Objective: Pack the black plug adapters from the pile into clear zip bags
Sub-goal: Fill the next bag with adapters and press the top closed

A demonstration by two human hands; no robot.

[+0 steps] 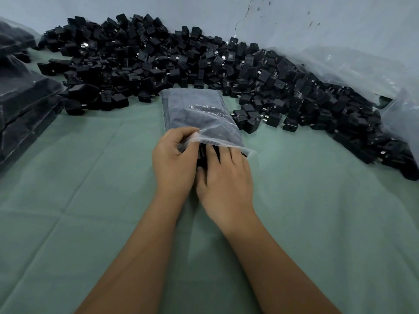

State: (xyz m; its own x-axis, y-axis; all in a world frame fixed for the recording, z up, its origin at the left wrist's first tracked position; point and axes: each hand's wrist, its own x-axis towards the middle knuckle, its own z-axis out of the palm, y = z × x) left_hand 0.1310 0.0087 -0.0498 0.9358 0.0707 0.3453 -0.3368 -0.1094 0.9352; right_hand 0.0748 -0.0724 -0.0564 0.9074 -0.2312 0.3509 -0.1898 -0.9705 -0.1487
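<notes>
— Head view from where I stand: the left hand [175, 158] pinches the open lip of a clear zip bag [199, 114], fingers curled on the thin, crinkly film. See it?

— Yes. And the right hand [223, 177]?

— Fingers fairly straight, pushed into the bag's mouth and pressing on something black there; what exactly, I cannot tell. The two hands touch side by side.

— What's in the bag?

— Dark blocky shapes, blurred by the plastic. I cannot count them. The bag lies flat on the green cloth [90, 200], which is matte and creased in straight fold lines, its far end just beside the pile of black plug adapters [158, 60].

— How many in that pile?

— Far too many to count: small boxy matte plastic cubes, some showing metal prongs, curving from far left to the right edge.

— Anything else?

— Stacked filled bags [25, 103] at left, at least three, and loose clear plastic sheeting [362, 64] behind the pile at right, against a pale wall [294, 19] with a crack.
</notes>
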